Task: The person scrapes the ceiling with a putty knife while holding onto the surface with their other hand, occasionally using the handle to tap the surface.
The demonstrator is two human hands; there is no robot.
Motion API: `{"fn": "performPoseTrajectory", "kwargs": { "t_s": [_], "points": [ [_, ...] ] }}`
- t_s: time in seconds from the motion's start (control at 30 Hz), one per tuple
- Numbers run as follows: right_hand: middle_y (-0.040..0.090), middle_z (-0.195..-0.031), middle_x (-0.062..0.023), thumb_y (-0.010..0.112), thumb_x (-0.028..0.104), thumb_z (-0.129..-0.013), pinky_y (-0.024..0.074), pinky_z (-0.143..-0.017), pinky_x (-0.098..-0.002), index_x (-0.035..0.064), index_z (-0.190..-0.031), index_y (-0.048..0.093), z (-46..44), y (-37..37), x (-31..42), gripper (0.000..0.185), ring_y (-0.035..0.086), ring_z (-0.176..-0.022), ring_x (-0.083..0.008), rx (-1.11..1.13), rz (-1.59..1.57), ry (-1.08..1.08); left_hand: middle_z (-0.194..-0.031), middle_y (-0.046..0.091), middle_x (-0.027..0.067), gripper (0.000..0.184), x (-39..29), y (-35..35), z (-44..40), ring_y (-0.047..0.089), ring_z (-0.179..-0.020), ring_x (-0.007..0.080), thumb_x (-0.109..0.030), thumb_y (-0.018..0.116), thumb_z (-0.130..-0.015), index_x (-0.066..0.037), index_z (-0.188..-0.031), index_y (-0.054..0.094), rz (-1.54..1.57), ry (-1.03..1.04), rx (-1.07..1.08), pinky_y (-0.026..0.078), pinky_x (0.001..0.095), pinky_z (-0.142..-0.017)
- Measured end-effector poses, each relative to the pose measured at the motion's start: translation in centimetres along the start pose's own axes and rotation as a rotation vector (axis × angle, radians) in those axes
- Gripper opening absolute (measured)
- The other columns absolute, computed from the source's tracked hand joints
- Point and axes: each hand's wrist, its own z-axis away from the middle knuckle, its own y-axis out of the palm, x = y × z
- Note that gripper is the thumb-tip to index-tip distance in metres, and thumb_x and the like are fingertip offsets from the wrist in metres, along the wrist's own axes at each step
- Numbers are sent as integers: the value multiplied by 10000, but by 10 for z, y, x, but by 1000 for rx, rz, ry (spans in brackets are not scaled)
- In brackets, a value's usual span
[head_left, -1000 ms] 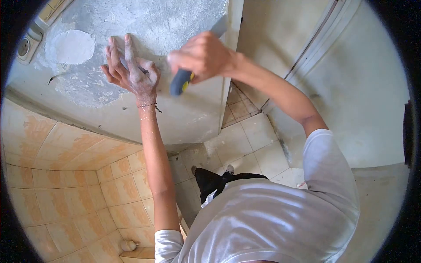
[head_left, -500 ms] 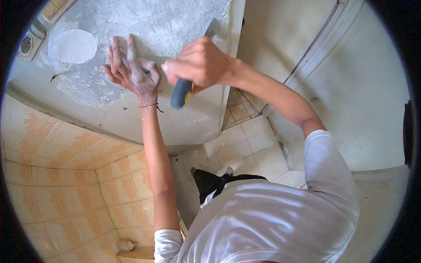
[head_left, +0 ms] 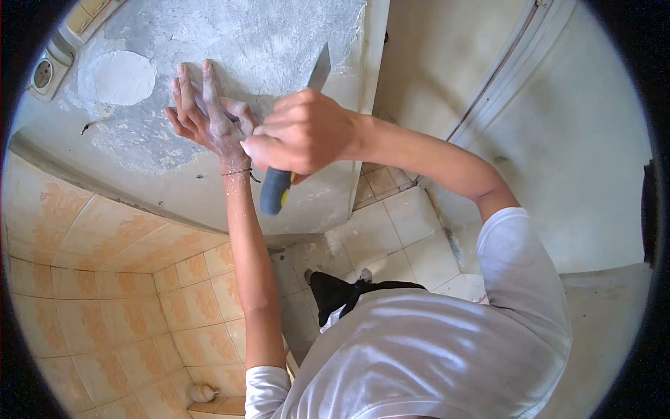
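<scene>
My right hand [head_left: 307,133] is closed around the grey-and-yellow handle of a putty knife [head_left: 274,192]. Its metal blade sticks out past my knuckles toward the upper right, and the handle end points down. Spread against the wall [head_left: 230,28] lies my left hand [head_left: 213,126], dusty with white powder and holding nothing. That wall is patchy, with grey scraped plaster above and smoother paint below. My right thumb is close beside my left wrist; whether they touch I cannot tell.
A wall socket [head_left: 43,72] sits at the upper left, near a round white patch [head_left: 125,77]. Orange-patterned tiles [head_left: 91,328] cover the lower left wall. A doorway with a pale door frame [head_left: 502,77] stands to the right, above floor tiles [head_left: 370,230].
My right hand has moved down and slightly left along the wall with the putty knife, and more of the blade shows. My left hand stays in nearly the same place.
</scene>
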Motion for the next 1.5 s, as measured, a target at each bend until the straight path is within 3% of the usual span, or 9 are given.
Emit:
{"fn": "performPoseTrajectory", "kwargs": {
  "t_s": [0.2, 0.4, 0.6, 0.77, 1.0, 1.2, 1.33, 1.37, 1.5],
  "points": [
    [539, -472, -27, 659, 181, -779, 492, -403, -364, 125, -736, 543, 37, -6, -43, 136, 593, -392, -222, 71, 144, 206, -1516, 475, 108, 548, 0, -3, -4, 370, -1437, 267, -310, 437, -872, -192, -1376, 616, 34, 20, 13, 68, 447, -1228],
    [559, -495, -34, 697, 233, -781, 512, -417, -356, 119, -750, 505, 15, -9, -15, 226, 617, -428, -229, 89, 14, 55, -1512, 481, 109, 586, 2, 0, 0, 372, -1437, 269, -271, 457, -820, -191, -1379, 616, 19, -10, 24, 66, 440, -1229],
    [553, -522, 13, 732, 179, -721, 496, -431, -307, 131, -739, 544, 50, -16, -45, 195, 600, -435, -169, 132, 123, 209, -1518, 473, 107, 565, 1, 0, -4, 387, -1428, 273, -313, 433, -857, -196, -1378, 616, 39, 21, -9, 55, 437, -1228],
    [547, -499, -22, 687, 202, -740, 493, -417, -356, 138, -781, 559, 6, -9, -4, 149, 594, -418, -209, -46, -28, -14, -1522, 469, 102, 571, 1, 0, 1, 379, -1432, 268, -339, 421, -866, -204, -1389, 606, 44, 8, 12, 57, 446, -1227],
    [535, -494, -40, 664, 213, -743, 475, -398, -366, 118, -775, 560, 14, -4, -26, 144, 583, -409, -226, 27, 9, 170, -1524, 467, 91, 541, 2, 0, -1, 370, -1436, 258, -410, 400, -939, -213, -1405, 592, 5, 1, 13, 66, 452, -1226],
    [538, -501, -30, 676, 223, -753, 504, -412, -372, 111, -744, 535, 1, 2, -10, 180, 591, -413, -223, -80, 35, 42, -1521, 471, 86, 534, 6, 1, 1, 373, -1434, 259, -420, 387, -949, -209, -1383, 616, -21, -15, 46, 72, 450, -1227],
    [598, -540, 4, 732, 148, -714, 504, -427, -313, 82, -774, 608, 23, -7, -38, 152, 609, -438, -172, 110, 119, 199, -1521, 470, 88, 535, 1, -1, -4, 372, -1434, 261, -435, 374, -963, -210, -1384, 614, 49, 4, 5, 71, 450, -1227],
    [577, -512, -32, 718, 252, -737, 513, -431, -364, 106, -752, 547, 22, -10, -33, 226, 619, -442, -224, 62, 119, 195, -1522, 468, 90, 537, 2, -1, -3, 372, -1434, 263, -405, 393, -939, -209, -1389, 609, 49, 21, -7, 70, 450, -1227],
    [578, -523, -20, 714, 259, -729, 511, -447, -352, 126, -755, 535, 7, -16, -6, 224, 626, -456, -214, -48, 51, 55, -1524, 465, 92, 559, 3, 0, 1, 373, -1433, 266, -356, 430, -883, -208, -1393, 605, 8, -22, 32, 72, 451, -1228]
  ]
}}
